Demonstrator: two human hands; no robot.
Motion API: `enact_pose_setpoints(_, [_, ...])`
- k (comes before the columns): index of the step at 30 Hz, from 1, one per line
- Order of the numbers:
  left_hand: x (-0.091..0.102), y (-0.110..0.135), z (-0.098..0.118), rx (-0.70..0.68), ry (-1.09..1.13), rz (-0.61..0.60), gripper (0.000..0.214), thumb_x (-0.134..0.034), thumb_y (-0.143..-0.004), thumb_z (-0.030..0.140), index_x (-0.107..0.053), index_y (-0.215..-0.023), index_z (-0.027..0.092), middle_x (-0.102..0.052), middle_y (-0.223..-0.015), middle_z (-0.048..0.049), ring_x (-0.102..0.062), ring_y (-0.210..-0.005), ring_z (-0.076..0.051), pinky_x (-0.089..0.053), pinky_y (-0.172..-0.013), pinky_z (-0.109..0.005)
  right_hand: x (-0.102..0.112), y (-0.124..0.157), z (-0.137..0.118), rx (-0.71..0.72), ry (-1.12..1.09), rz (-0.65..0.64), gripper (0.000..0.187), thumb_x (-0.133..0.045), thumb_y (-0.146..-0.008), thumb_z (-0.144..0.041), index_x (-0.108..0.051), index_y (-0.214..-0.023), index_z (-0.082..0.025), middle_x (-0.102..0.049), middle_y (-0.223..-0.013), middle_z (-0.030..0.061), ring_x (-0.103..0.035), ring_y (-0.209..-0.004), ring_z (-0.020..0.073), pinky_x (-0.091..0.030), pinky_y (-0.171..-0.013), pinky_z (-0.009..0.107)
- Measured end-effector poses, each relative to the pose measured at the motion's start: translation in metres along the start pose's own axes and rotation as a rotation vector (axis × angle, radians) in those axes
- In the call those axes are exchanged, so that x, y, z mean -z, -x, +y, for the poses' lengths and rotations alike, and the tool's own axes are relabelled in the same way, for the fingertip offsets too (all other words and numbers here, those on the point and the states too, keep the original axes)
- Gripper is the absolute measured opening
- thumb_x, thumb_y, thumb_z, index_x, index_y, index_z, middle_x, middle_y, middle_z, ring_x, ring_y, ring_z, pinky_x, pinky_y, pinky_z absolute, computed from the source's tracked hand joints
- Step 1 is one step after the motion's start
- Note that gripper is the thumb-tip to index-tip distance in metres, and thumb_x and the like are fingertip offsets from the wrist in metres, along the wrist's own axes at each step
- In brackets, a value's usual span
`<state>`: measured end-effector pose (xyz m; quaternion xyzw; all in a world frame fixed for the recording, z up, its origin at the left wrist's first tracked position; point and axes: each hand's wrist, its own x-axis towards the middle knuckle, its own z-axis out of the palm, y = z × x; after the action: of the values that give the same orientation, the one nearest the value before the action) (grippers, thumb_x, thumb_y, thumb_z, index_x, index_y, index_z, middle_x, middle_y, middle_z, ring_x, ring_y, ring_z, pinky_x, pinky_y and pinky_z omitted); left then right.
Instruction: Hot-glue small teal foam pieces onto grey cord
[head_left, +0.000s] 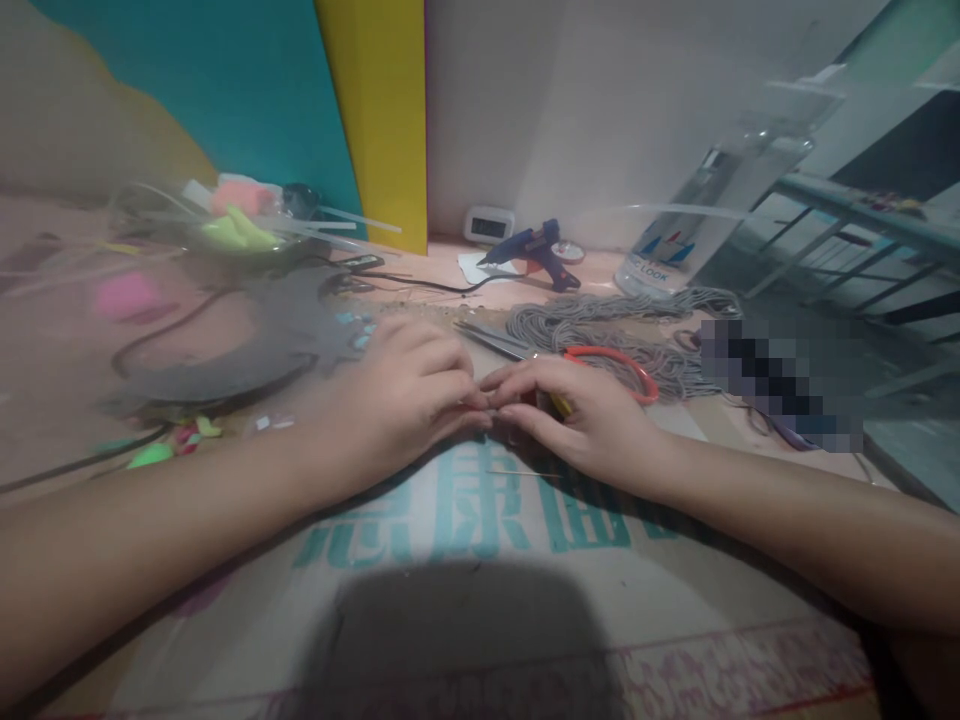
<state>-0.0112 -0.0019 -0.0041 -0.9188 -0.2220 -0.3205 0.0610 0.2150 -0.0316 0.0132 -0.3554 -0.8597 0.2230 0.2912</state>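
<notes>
My left hand (409,395) and my right hand (585,415) meet at the fingertips over a printed cardboard sheet (465,620). Both are closed in a pinch; whatever lies between the fingers is too small and hidden to make out. Just behind my right hand lie scissors (619,365) with orange handles, blades pointing left. A bit of something yellow (561,404) shows beneath my right hand. Below the fingertips, a thin light strand (525,473) rests on the cardboard. Grey cord (555,322) is heaped behind the scissors.
Along the wall stand a small digital clock (490,225), a blue glue gun (536,250) and a tilted-looking clear bottle (712,210). To the left are a grey curved piece (225,375), a bowl (277,250) of colourful bits and a black cable (82,465).
</notes>
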Motion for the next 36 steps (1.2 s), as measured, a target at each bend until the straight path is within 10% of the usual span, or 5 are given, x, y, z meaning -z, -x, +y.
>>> enact_pose_setpoints(10, [0.003, 0.002, 0.001, -0.066, -0.102, 0.023, 0.018, -0.060, -0.093, 0.038, -0.063, -0.083, 0.023, -0.066, -0.083, -0.0011, -0.052, -0.087, -0.020, -0.032, -0.080, -0.039, -0.007, -0.003, -0.008, -0.423, -0.586, -0.189, 0.023, -0.058, -0.090, -0.019, -0.051, -0.112, -0.019, -0.058, -0.065, -0.0064, -0.052, -0.051, 0.0076, -0.040, -0.046, 0.019])
enact_pose_setpoints(18, [0.002, 0.001, 0.001, 0.056, 0.030, -0.035, 0.024, -0.059, -0.093, 0.045, -0.067, -0.099, 0.023, -0.067, -0.097, -0.0030, -0.054, -0.098, -0.023, -0.034, -0.088, -0.040, 0.003, -0.001, 0.006, -0.028, 0.060, 0.054, 0.010, -0.061, -0.091, -0.021, -0.069, -0.085, -0.016, -0.070, -0.078, 0.0006, -0.061, -0.070, 0.0095, -0.045, -0.066, 0.021])
enact_pose_setpoints(36, [0.000, -0.009, 0.010, 0.363, 0.487, -0.255, 0.026, -0.053, -0.096, 0.032, -0.070, -0.083, 0.019, -0.068, -0.080, 0.0000, -0.058, -0.082, -0.016, -0.039, -0.078, -0.030, -0.001, 0.001, 0.013, 0.298, 0.259, 0.093, 0.013, -0.059, -0.094, -0.022, -0.068, -0.092, -0.013, -0.065, -0.075, 0.0022, -0.055, -0.067, 0.0106, -0.042, -0.064, 0.022])
